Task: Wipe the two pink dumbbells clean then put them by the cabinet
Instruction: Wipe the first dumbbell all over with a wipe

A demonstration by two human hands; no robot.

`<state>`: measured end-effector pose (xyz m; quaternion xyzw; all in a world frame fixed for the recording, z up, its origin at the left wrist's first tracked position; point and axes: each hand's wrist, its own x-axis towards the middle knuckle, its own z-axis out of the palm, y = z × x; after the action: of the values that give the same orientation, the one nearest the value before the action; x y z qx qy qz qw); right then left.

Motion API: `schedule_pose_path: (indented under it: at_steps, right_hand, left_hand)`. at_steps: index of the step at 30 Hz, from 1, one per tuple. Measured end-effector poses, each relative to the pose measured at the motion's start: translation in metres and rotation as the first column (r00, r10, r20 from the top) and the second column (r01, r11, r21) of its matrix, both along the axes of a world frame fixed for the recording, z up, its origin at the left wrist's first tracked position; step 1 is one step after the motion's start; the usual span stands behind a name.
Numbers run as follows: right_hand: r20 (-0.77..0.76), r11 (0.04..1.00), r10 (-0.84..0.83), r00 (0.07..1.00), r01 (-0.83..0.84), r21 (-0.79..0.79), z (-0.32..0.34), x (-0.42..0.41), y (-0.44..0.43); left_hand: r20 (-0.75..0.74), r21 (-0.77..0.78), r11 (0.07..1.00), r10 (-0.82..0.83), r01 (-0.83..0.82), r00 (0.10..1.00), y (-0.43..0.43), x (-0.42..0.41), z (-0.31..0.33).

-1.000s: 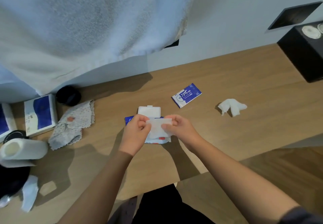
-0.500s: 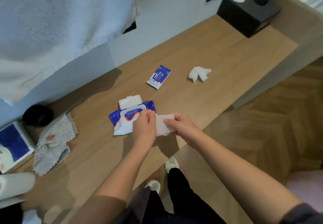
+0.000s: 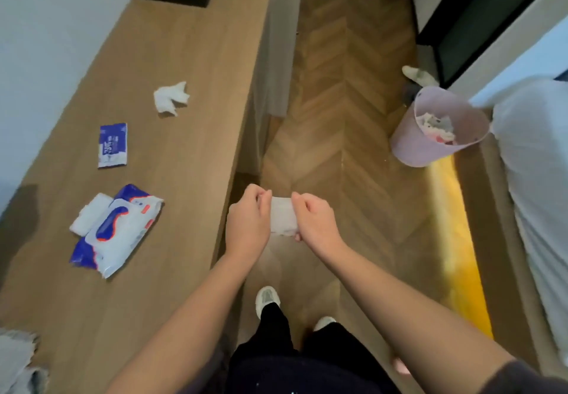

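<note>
A white wet wipe (image 3: 283, 220) is pinched at opposite edges by curled fingers of the left hand (image 3: 247, 224) and right hand (image 3: 313, 221), evidently for unfolding, beyond the wooden bench (image 3: 184, 40). No pink dumbbells are seen.

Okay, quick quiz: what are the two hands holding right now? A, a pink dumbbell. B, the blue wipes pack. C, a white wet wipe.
C: the left hand and the right hand each pinch one side of the white wet wipe, while the blue wipes pack lies untouched on the wooden counter.
</note>
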<state>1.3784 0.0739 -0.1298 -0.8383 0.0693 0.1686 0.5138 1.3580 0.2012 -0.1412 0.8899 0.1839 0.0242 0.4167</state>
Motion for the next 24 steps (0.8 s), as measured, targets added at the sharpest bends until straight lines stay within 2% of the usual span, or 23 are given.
schedule_pose_path:
  at_steps: [3, 8, 12, 18, 24]
  right_hand:
    - [0.128, 0.978, -0.117, 0.985, 0.137, -0.159, 0.002, -0.021, -0.053]
    - [0.132, 0.919, -0.292, 0.947, 0.317, -0.234, -0.007, -0.076, -0.148]
    - [0.103, 0.863, -0.397, 0.912, 0.409, -0.298, -0.019, -0.141, -0.222]
    - [0.069, 0.721, -0.600, 0.797, 0.576, -0.385, -0.034, -0.226, -0.308]
    - [-0.012, 0.628, -0.745, 0.667, 0.696, -0.349, -0.038, -0.268, -0.373]
  left_hand:
    - [0.032, -0.024, 0.988, -0.151, 0.152, 0.988, -0.051, 0.001, 0.004]
    - [0.021, -0.032, 0.922, -0.386, 0.386, 0.922, -0.144, -0.026, 0.001]
    - [0.006, -0.061, 0.854, -0.517, 0.516, 0.856, -0.220, -0.074, -0.005]
    - [-0.015, -0.100, 0.715, -0.697, 0.692, 0.717, -0.320, -0.129, -0.011]
    - [-0.072, -0.139, 0.581, -0.814, 0.802, 0.577, -0.406, -0.151, -0.020]
